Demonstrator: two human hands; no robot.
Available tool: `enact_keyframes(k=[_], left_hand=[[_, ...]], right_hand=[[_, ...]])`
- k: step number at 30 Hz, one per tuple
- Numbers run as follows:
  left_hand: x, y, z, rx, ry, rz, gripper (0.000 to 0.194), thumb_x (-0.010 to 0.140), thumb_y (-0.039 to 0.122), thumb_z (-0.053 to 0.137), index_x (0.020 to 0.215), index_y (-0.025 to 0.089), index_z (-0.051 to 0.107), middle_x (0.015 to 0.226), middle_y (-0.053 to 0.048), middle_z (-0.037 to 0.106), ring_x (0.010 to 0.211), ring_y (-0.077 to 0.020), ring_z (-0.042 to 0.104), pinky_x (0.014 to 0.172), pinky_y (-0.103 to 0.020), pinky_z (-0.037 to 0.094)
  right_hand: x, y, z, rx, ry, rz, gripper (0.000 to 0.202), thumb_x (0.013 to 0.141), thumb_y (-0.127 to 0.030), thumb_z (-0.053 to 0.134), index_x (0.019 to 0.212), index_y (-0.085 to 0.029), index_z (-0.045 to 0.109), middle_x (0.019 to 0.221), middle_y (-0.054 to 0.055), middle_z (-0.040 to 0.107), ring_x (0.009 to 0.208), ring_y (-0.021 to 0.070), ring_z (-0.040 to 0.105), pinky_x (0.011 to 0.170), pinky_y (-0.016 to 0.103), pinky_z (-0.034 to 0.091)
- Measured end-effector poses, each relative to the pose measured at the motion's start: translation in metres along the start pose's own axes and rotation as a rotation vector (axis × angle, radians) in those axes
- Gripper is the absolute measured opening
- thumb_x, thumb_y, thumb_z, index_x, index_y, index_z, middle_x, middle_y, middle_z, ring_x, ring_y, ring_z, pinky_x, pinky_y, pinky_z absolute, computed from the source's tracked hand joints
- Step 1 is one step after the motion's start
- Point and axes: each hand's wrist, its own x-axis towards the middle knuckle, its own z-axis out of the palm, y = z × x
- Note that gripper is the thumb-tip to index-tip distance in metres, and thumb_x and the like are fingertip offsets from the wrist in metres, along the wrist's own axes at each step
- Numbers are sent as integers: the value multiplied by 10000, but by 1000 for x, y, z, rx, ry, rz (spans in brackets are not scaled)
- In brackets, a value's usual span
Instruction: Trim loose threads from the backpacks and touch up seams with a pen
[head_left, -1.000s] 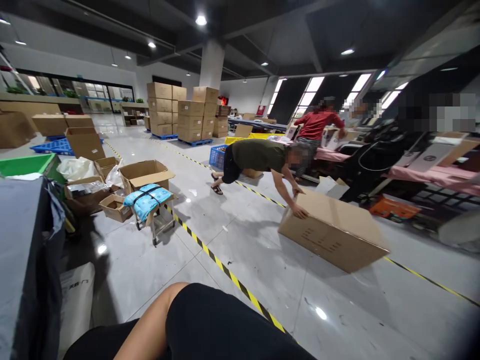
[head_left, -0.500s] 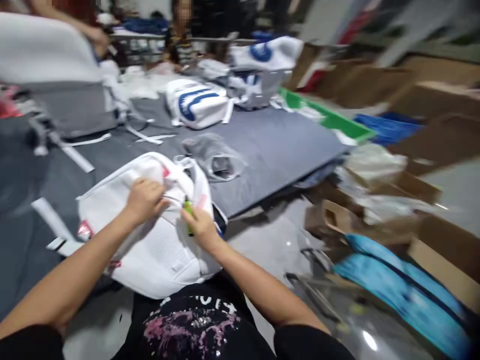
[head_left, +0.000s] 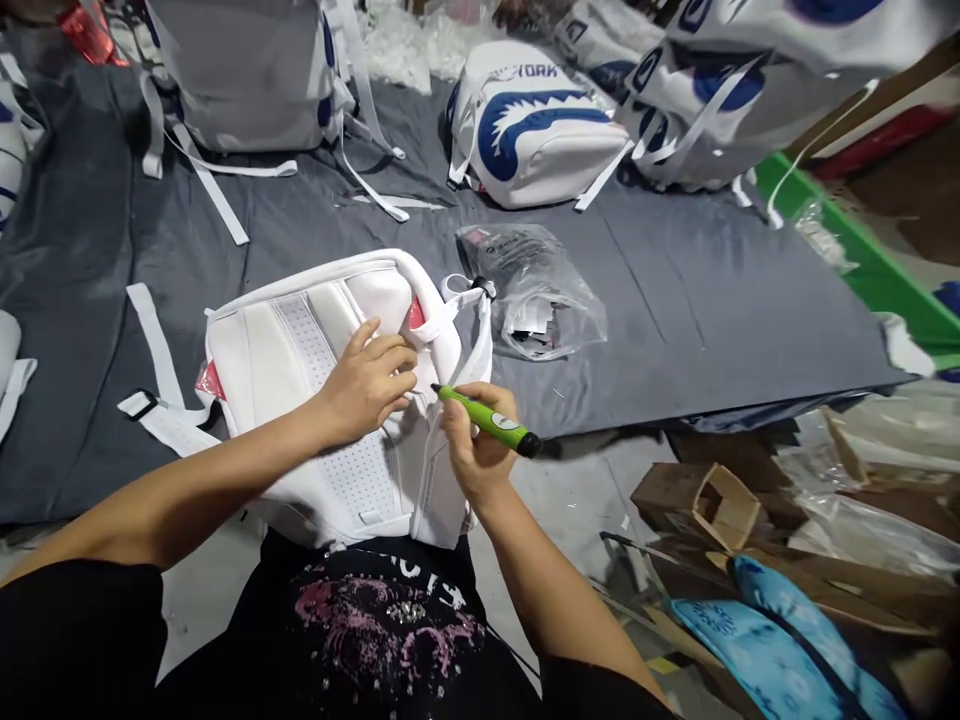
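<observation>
A white backpack (head_left: pixel 255 360) lies back-side up at the table's front edge, partly against my body, with its dotted padding facing me. My left hand (head_left: pixel 367 385) bends its fingers around a fold of white fabric by the shoulder strap; the fingertips are partly hidden. Pinched between the thumb and fingers of my right hand (head_left: pixel 484 440) is a green marker (head_left: pixel 491 418) with black ends. Its thin black tip points left, close to the fabric beside my left fingers. A clear plastic bag (head_left: pixel 536 290) with small labels inside rests just beyond the backpack.
A white-and-blue backpack (head_left: pixel 540 130) and a grey-and-white one (head_left: pixel 240 80) stand farther back on the grey cloth-covered table (head_left: pixel 660 300). At the right are a green tray (head_left: pixel 862 260), cardboard boxes (head_left: pixel 697 500) and a light-blue patterned bag (head_left: pixel 780 640) lower down.
The view has tilted down and closer to the table. My right hand has turned the marker from upright to slanting, tip leftward. My left hand stays on the backpack, fingers less bunched.
</observation>
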Motion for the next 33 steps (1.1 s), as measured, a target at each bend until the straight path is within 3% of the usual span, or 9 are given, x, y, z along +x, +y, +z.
enact_keyframes(k=[4,10,15,24,33], left_hand=[[-8,-1,8,-28,73,45,103,938,252,594,867,216,659,1105,-28,710,1200,-215,585,1231,-534,256],[-8,-3,18,39,190,64,137,936,195,579,805,225,605,1000,22,716,1138,-162,605,1268,-420,195],[-9,-6,23,37,220,99,139,941,196,567,809,228,597,967,18,706,1110,-162,608,1274,-419,199],[-10,-6,24,-183,30,-46,188,969,238,507,824,260,625,1024,5,701,1179,-193,606,1236,-471,329],[-6,-5,21,-148,-72,-89,227,990,288,471,836,264,636,1022,-6,703,1190,-198,605,1236,-475,343]], right_hand=[[-1,8,1,-57,54,38,135,931,-324,651,904,-201,605,669,-43,591,467,92,515,462,236,419],[2,12,6,-134,-34,18,138,942,-349,630,961,-212,630,790,0,664,588,125,607,561,277,483],[2,12,6,-197,-56,57,164,938,-375,635,921,-212,626,751,-6,655,547,115,585,530,270,470],[-2,12,5,-122,-68,140,183,944,-395,637,959,-213,623,700,-28,621,538,118,586,508,261,469],[-7,15,5,-87,-60,192,198,936,-398,654,995,-211,625,777,-5,657,559,109,581,515,257,476]])
